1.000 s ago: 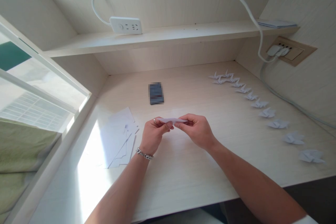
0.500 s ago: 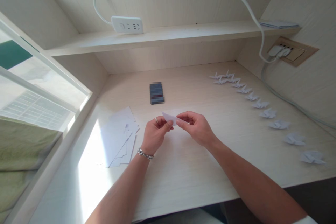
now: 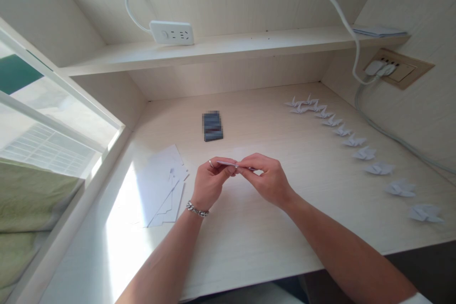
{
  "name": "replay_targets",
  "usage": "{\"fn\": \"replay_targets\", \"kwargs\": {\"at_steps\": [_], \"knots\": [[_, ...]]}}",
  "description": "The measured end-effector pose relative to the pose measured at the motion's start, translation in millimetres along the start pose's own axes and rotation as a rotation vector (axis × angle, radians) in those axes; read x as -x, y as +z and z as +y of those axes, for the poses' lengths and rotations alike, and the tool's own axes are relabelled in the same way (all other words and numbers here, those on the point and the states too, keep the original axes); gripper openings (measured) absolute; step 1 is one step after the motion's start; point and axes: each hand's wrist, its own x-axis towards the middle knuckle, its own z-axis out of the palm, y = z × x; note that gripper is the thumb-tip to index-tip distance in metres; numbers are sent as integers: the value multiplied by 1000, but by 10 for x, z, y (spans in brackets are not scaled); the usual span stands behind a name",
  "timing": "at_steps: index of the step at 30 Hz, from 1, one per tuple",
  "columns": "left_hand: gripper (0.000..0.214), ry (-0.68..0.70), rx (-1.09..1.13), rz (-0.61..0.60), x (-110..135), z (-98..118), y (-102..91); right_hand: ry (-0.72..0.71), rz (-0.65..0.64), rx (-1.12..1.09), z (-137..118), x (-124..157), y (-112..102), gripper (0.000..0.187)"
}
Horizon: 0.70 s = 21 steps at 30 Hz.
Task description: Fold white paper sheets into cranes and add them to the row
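Observation:
Between my two hands is a small folded piece of white paper [image 3: 227,164], seen nearly edge-on as a thin strip. My left hand [image 3: 213,178], with a ring and a chain bracelet, pinches its left part between thumb and fingers. My right hand [image 3: 265,174] pinches the right part the same way. The fingertips of both hands almost meet and hide much of the paper. Both hands are over the middle of the desk [image 3: 245,242].
Loose white paper sheets [image 3: 156,175] lie at the left. A dark, blurred-out small box-like object [image 3: 213,126] sits beyond my hands. Several folded paper cranes [image 3: 379,168] line the right side. A power strip [image 3: 172,33] rests on the shelf; a white cable [image 3: 337,7] hangs at right.
The folded paper has tilted from showing its flat, pointed face to nearly edge-on. Both hands keep their pinch and have barely shifted.

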Motion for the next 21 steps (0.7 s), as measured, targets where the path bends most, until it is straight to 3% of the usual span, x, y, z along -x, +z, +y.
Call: {"fn": "replay_targets", "kwargs": {"at_steps": [6,21], "knots": [[11,23,63,-21,-8,-32,-39,138,-79,-196,67,-25,-31,15],[35,-63,-60,96,18,35,6,281,-67,-338,166,-39,22,21]]}}
